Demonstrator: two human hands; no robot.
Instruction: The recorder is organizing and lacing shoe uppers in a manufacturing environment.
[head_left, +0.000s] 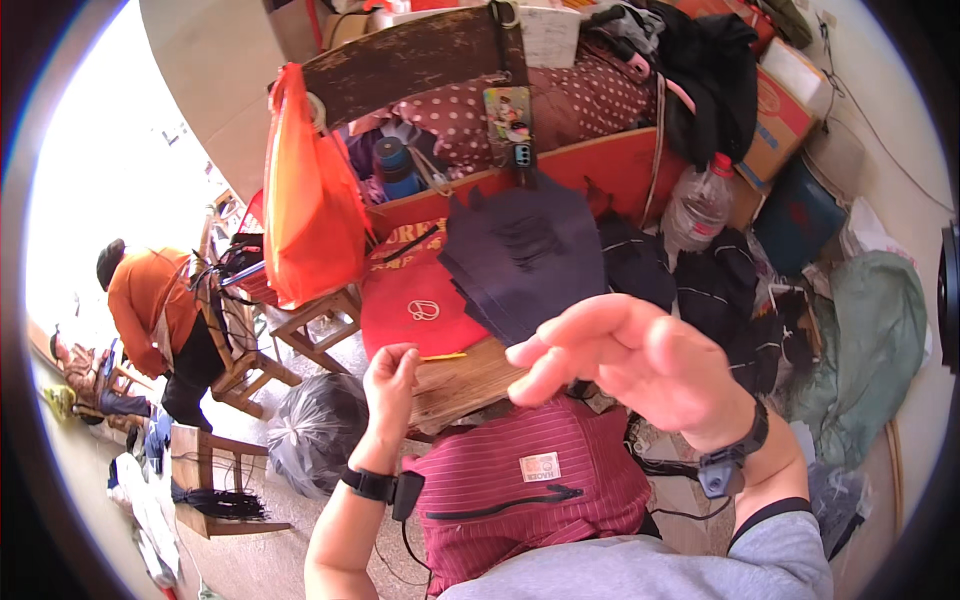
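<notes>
My left hand (pixel 392 378) is raised at the near edge of a wooden bench top (pixel 460 385), its fingers pinched together; anything between them is too small to make out. My right hand (pixel 645 365) is held up to the right, its slightly curved fingers apart and nothing in it. Beyond the hands lie dark navy cloth pieces (pixel 530 245), stacked, with a bunch of black strips (pixel 527 242) on top. They partly cover a red cloth bag (pixel 415 305) with yellow print. A thin yellow stick (pixel 443 356) lies at the bag's near edge, beside my left hand.
An orange bag (pixel 305 200) hangs from a wooden backrest (pixel 400 75). A phone (pixel 510 125) and a blue bottle (pixel 396 165) are beyond the cloth. To the right are a clear plastic jug (pixel 698 205) and dark cloth heaps (pixel 720 290). A person in orange (pixel 155 300) bends at the left.
</notes>
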